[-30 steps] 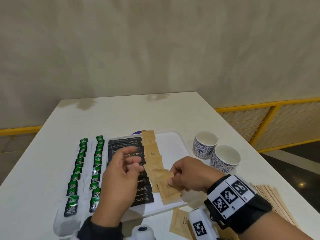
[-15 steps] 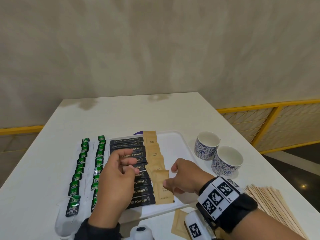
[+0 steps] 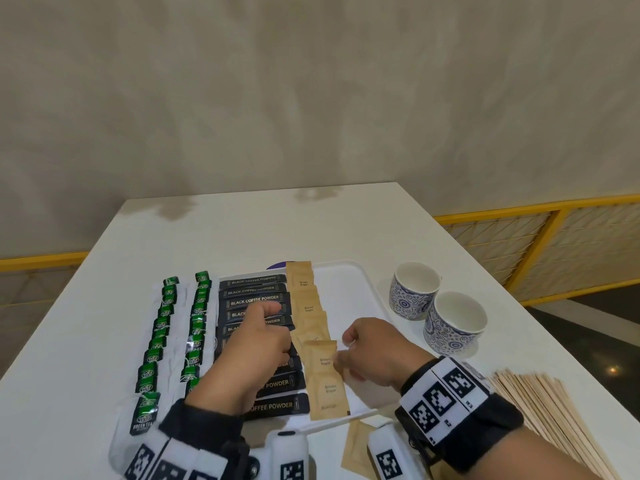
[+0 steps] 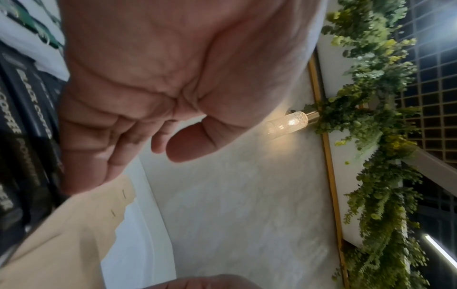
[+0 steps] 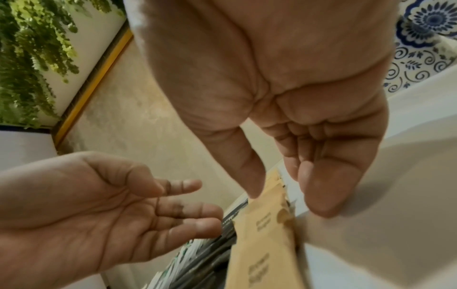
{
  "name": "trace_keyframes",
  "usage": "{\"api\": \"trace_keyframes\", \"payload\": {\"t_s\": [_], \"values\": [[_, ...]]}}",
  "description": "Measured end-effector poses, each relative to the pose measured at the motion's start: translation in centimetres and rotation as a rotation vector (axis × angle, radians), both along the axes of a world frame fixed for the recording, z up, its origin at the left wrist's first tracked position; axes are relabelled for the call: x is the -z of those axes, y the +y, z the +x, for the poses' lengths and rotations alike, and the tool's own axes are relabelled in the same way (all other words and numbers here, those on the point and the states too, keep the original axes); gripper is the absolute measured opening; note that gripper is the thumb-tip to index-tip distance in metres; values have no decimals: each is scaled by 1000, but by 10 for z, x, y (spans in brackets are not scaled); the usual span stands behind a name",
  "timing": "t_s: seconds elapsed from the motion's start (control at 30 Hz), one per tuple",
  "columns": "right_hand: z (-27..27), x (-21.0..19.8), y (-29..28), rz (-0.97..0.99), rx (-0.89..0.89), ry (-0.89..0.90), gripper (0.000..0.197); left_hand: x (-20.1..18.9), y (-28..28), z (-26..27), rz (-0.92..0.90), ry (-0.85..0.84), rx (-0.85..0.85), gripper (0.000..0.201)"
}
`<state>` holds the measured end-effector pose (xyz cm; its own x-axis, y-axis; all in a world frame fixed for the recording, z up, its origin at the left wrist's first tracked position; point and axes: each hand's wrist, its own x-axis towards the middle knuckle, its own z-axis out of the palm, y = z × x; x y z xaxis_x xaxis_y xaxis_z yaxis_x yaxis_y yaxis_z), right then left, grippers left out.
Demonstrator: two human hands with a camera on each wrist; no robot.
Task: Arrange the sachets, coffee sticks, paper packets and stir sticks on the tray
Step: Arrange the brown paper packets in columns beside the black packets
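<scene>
A white tray [image 3: 349, 306] holds a column of black coffee sticks [image 3: 256, 299] and, right of them, a column of brown sugar packets [image 3: 308, 306]. The nearest-but-one packet [image 3: 323, 362] lies flat in that column. My right hand [image 3: 343, 351] is at its right edge; in the right wrist view the thumb tip [image 5: 254, 192] touches the packet [image 5: 264, 234] and the forefinger points down beside it, gripping nothing. My left hand [image 3: 277, 327] hovers over the coffee sticks, fingers loosely curled and empty. Green tea sachets [image 3: 162, 327] lie in two columns left of the sticks. Wooden stir sticks [image 3: 547, 410] are stacked at the right.
Two blue-patterned cups [image 3: 414, 289] [image 3: 453, 323] stand right of the tray. A loose brown packet [image 3: 356, 452] lies on the table in front of the tray. A yellow railing [image 3: 519, 209] runs beyond the table's right side.
The brown packet that my right hand held tilted over the tray now lies flat in the column, and the fingers have let go. My left hand has sunk slightly.
</scene>
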<state>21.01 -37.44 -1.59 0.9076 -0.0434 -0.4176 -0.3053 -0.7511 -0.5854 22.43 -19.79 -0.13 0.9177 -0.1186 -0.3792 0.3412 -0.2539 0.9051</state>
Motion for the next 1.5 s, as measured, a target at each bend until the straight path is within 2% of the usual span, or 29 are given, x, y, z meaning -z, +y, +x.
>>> {"api": "trace_keyframes", "payload": {"t_s": [0.1,0.27,0.57,0.8,0.87,0.97,1.07,1.13,1.3,1.4,1.5], "values": [[4,6,-3,82,55,-8,9,-4,-6,9,-29,59,4,42],[9,13,-5,203,132,-34,38,-4,-13,12,18,82,23,48],[10,12,-4,272,137,-25,45,-6,-21,13,72,57,-10,45],[11,9,-6,320,203,-27,35,-5,-25,14,78,46,-15,46],[15,3,-6,353,240,-44,40,-6,-24,13,75,49,-13,44],[20,-4,-4,516,302,4,42,-7,-23,11,48,60,-8,43],[19,-10,0,633,313,99,35,-8,-22,10,42,54,-3,43],[17,-12,-1,634,302,112,36,-9,-18,8,40,47,-3,42],[6,-27,-18,550,274,13,38,-21,-15,-7,-12,6,59,42],[-8,-45,-26,532,271,-71,44,-27,-19,-18,-42,-32,152,40],[-33,-62,-36,379,164,-142,46,-29,-18,-33,51,-80,339,31]]}}
